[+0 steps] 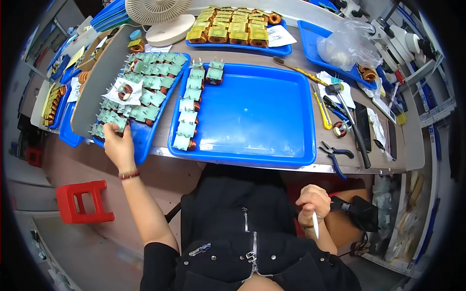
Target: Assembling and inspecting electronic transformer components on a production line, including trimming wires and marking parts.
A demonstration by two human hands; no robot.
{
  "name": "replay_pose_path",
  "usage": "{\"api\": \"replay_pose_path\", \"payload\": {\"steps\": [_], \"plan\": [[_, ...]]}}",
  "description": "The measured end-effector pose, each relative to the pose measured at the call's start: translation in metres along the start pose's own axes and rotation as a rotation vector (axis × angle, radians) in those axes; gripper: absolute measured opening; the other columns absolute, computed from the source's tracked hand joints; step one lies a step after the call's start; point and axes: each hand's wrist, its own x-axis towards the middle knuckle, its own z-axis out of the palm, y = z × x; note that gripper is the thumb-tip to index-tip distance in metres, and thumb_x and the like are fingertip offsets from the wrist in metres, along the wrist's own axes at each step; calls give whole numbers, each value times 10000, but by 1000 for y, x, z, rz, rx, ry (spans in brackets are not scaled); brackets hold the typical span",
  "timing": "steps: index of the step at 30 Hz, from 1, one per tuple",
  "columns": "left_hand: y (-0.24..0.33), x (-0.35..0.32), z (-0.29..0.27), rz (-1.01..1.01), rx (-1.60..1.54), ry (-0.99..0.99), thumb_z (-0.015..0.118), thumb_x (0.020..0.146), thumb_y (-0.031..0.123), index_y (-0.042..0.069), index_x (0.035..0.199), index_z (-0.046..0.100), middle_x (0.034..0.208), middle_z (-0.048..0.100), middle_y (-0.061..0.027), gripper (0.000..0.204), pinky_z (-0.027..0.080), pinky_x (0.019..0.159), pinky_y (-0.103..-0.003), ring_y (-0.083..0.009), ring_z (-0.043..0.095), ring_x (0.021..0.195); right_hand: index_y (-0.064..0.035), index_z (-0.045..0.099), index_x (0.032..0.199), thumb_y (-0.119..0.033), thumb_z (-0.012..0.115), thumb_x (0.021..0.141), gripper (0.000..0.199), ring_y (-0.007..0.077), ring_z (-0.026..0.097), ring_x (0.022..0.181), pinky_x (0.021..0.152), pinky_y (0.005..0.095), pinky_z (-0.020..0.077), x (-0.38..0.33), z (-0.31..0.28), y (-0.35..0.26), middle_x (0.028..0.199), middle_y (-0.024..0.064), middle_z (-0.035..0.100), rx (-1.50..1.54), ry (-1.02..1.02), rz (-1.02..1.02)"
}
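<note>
My left hand (119, 145) reaches into the left blue tray (141, 145), its fingers closed around a copper coil with a green plate (112, 119) at the end of a row. That tray is packed with several such coils, and a paper scrap (110, 93) with a bare coil lies on top of them. In front of me, the larger blue tray (262, 156) has a column of green-plated coils (187, 128) along its left side, plus one coil (214, 72) beside the column's far end. My right hand (314, 206) is closed around a white pointed stick (315, 225) above my lap.
Yellow-topped coils (228, 30) fill a tray at the back, beside a fan (160, 12). To the right lie pliers (335, 155), a hammer (347, 106), a yellow cutter (321, 109), a brush (296, 68) and a phone (361, 123). A red stool (85, 201) stands on the floor at left.
</note>
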Motion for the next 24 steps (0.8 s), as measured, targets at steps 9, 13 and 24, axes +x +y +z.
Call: {"api": "replay_pose_path", "payload": {"steps": [9,13,24], "plan": [[94,-112,-80,-196,-1614,-869,645,799,34,16,1084,472,997,583,-107,334,485,761,-251,-145,585,895,-2,600,962,-231,718,753,332,84,423,550,467,220,301,13,29,-8,719,47,506,110,-130,259],[125,-142,-81,-268,-1719,-1146,624,808,-23,-16,1086,482,1012,577,-89,311,477,787,-240,-122,571,918,-6,553,1176,-86,821,605,636,49,402,605,501,175,312,32,62,-9,937,52,483,231,-270,199],[126,-151,-78,-231,-1675,-1253,547,876,27,-22,1165,433,1100,552,-120,314,446,867,-273,-146,546,1006,6,544,1165,74,767,621,592,122,528,934,703,201,451,8,71,8,1082,78,444,718,-258,488]]}}
